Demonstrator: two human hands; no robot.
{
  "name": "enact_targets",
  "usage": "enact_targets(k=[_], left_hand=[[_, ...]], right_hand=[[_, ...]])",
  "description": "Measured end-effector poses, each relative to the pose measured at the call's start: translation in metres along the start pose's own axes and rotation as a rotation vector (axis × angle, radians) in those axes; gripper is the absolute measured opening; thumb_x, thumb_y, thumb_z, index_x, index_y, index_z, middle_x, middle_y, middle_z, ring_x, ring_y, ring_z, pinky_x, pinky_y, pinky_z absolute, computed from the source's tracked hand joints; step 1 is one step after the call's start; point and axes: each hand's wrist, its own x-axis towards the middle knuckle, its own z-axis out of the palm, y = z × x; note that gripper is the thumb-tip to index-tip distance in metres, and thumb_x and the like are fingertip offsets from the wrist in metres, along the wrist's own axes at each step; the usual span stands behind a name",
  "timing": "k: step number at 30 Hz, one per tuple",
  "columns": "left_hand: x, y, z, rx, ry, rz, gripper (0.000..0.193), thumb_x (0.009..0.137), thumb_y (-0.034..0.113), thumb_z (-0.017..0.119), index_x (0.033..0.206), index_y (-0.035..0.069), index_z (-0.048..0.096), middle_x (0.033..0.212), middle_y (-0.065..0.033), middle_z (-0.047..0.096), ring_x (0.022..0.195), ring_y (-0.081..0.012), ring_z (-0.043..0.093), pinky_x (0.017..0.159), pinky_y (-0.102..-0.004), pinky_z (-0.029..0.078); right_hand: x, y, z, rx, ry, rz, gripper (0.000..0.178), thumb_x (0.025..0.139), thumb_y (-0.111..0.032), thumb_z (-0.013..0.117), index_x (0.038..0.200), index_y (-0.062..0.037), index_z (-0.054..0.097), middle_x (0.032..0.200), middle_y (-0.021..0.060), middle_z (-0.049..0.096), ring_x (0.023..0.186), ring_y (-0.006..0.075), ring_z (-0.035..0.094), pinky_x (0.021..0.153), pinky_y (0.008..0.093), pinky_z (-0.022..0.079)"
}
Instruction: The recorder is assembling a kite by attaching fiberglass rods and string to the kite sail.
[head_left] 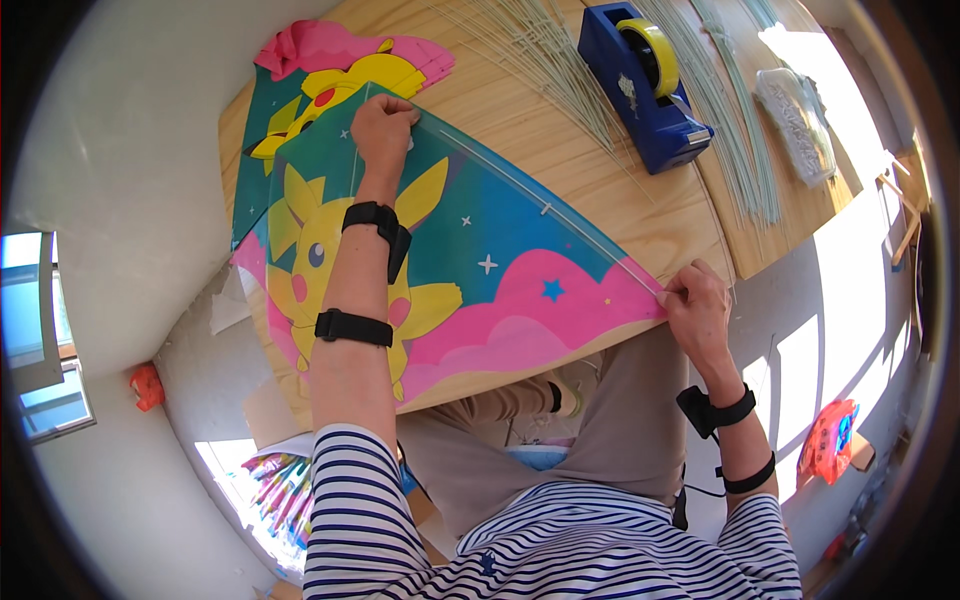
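A triangular kite (459, 262) with a yellow cartoon character, teal sky and pink clouds lies spread on the wooden table in front of me. Along its upper right edge runs a thin pale rod (545, 208). My left hand (382, 132) is closed at the kite's top corner, fingers pinched; a small whitish bit shows beside the fingertips. At the right corner, by the table's near edge, my right hand (697, 308) pinches the kite where the rod ends. My left forearm covers part of the printed character.
Another printed kite (345, 88) lies partly folded at the far left. Beyond my hands stand a blue tape dispenser (640, 95), bundles of thin pale rods (715, 110) and a clear plastic box (797, 125). A bag of colourful packets (285, 490) is on the floor at left.
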Motion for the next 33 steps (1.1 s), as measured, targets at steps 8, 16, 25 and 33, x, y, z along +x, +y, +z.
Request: enact_targets(k=[8,16,25,33], left_hand=[[0.002,-0.004,-0.002,0.198,0.131,0.055,0.025,0.07,0.011,0.081,0.089,0.002,0.067,0.077,-0.0103,0.068,0.072,-0.026,0.068,0.068,-0.0375,0.053],[-0.006,-0.006,-0.014,0.3,0.133,0.299,0.024,0.079,0.01,0.073,0.1,0.001,0.066,0.093,-0.017,0.069,0.089,-0.0339,0.067,0.078,-0.0418,0.052],[-0.062,-0.024,-0.019,0.495,-0.15,0.653,0.052,0.086,0.028,0.071,0.127,-0.002,0.059,0.14,-0.0186,0.053,0.128,-0.0366,0.05,0.107,-0.0416,0.041],[-0.055,-0.019,-0.019,0.489,-0.197,0.616,0.057,0.085,0.031,0.073,0.129,-0.002,0.058,0.142,-0.0185,0.053,0.129,-0.0366,0.05,0.108,-0.0407,0.04]], right_hand=[[0.0,-0.001,-0.001,0.0,-0.001,-0.012,0.016,0.066,-0.004,0.075,0.068,-0.0007,0.06,0.075,0.0124,0.057,0.076,0.0355,0.059,0.067,0.0442,0.046],[-0.001,-0.001,0.0,0.014,-0.006,-0.02,0.015,0.066,-0.004,0.074,0.067,-0.0007,0.06,0.076,0.0131,0.057,0.077,0.0357,0.059,0.067,0.0445,0.046],[0.0,0.0,-0.002,-0.055,-0.023,-0.009,0.013,0.07,-0.011,0.073,0.069,-0.0018,0.064,0.079,0.0125,0.061,0.08,0.034,0.062,0.071,0.0437,0.048],[-0.007,-0.005,-0.014,-0.015,-0.072,0.157,0.018,0.075,-0.021,0.074,0.077,-0.004,0.07,0.081,0.0138,0.069,0.083,0.0323,0.066,0.075,0.042,0.051]])
